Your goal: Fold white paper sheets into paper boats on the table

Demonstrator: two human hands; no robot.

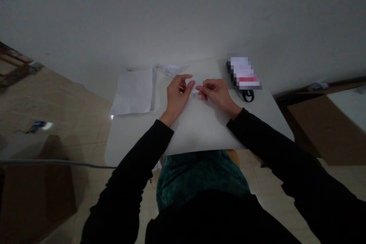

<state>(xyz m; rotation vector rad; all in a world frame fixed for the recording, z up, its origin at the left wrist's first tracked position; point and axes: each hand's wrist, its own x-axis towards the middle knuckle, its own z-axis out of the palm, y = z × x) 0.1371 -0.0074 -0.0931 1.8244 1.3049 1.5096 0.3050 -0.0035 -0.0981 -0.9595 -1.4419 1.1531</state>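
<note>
A small piece of white paper (195, 88) is held between my two hands, above the middle of the white table (200, 129). My left hand (179, 91) pinches its left side between thumb and fingers. On the other side, my right hand (214, 91) grips the paper with thumb and forefinger, the other fingers curled below. The fingers cover much of the paper, so its full shape is hidden. Left of my left hand lies a stack of white paper sheets (134, 91). Behind it is a crumpled, whitish piece (170, 69), perhaps paper or thin plastic.
A blurred-out white and red item with a dark edge (244, 72) lies at the table's back right, a black strap loop (248, 95) beside it. A pale wall (183, 15) rises behind the table. Cardboard boxes (328, 129) stand right; a grey cable (57, 162) runs at left.
</note>
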